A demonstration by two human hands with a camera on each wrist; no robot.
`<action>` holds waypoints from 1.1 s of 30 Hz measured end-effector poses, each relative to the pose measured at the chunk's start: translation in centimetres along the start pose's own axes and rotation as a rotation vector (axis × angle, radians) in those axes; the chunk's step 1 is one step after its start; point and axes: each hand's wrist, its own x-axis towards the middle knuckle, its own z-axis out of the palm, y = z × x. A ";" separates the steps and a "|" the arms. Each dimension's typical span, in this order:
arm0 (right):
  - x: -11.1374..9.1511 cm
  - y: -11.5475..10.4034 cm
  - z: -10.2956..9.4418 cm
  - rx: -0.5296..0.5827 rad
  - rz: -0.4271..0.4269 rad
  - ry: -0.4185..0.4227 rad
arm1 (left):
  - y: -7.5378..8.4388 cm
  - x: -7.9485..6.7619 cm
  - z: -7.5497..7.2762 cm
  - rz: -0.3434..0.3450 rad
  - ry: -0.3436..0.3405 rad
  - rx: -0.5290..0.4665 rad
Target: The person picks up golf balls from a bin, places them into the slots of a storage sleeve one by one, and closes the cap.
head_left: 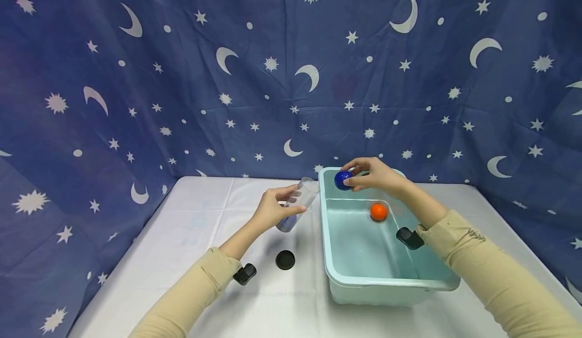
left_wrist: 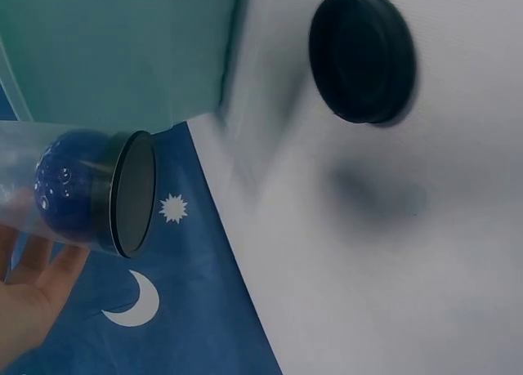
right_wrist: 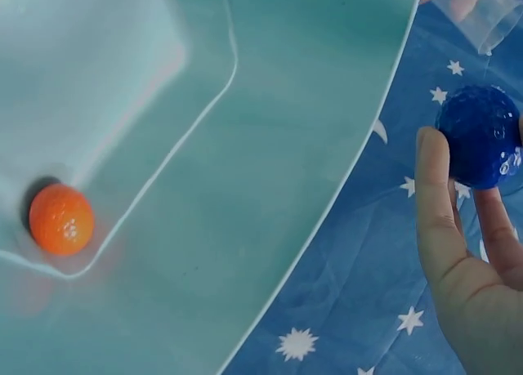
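Note:
My left hand (head_left: 275,207) grips a clear plastic tube (head_left: 305,192), tilted with its open top toward the bin. A dark blue ball (left_wrist: 73,183) sits at the tube's bottom, by a black end cap (left_wrist: 135,194). Between the fingertips of my right hand (head_left: 374,177) is a blue dimpled ball (head_left: 343,180), held over the far left part of the pale green bin (head_left: 359,280). In the right wrist view, thumb and fingers pinch this ball (right_wrist: 480,136), with the tube's mouth close above. An orange ball (head_left: 379,211) lies on the bin's floor.
A round black cap (head_left: 285,260) lies on the white-covered table (head_left: 200,227), left of the bin, below the tube. Behind the table hangs a blue cloth (head_left: 254,95) with moons and stars. Each wrist wears a small black camera (head_left: 245,274).

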 end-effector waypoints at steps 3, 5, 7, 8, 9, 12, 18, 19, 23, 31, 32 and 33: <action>-0.1 -0.2 0.2 0.039 0.017 0.018 | 0.1 0.3 0.1 -0.004 0.002 -0.013; -0.2 -0.5 0.3 0.067 0.029 0.033 | 0.2 0.4 0.0 0.000 0.003 -0.016; -0.2 -0.8 0.5 0.104 0.038 0.048 | 0.4 0.5 0.1 0.004 -0.001 -0.022; -0.2 -0.9 0.6 0.122 0.041 0.058 | 0.5 0.6 0.1 0.005 -0.006 -0.025; -0.2 -1.1 0.7 0.138 0.038 0.063 | 0.5 0.6 0.1 0.010 -0.008 -0.024; 0.0 -1.4 1.3 0.190 0.037 0.072 | 0.5 0.5 0.3 0.003 -0.014 -0.028; 0.1 -2.1 2.5 0.229 0.060 0.100 | 1.0 0.1 0.5 0.022 -0.029 -0.037; 0.1 -2.1 2.7 0.231 0.060 0.102 | 1.0 0.1 0.6 0.023 -0.031 -0.038; 0.2 -2.1 3.0 0.224 0.047 0.100 | 1.1 0.2 0.8 0.005 -0.033 -0.022; 0.5 -2.4 3.5 0.210 0.008 0.096 | 0.8 0.6 1.1 -0.005 -0.020 -0.015; 0.5 -2.4 3.5 0.218 0.000 0.099 | 0.7 0.6 1.2 -0.003 -0.017 -0.010; 0.6 -2.4 3.6 0.221 -0.008 0.103 | 0.7 0.6 1.2 0.001 -0.016 -0.004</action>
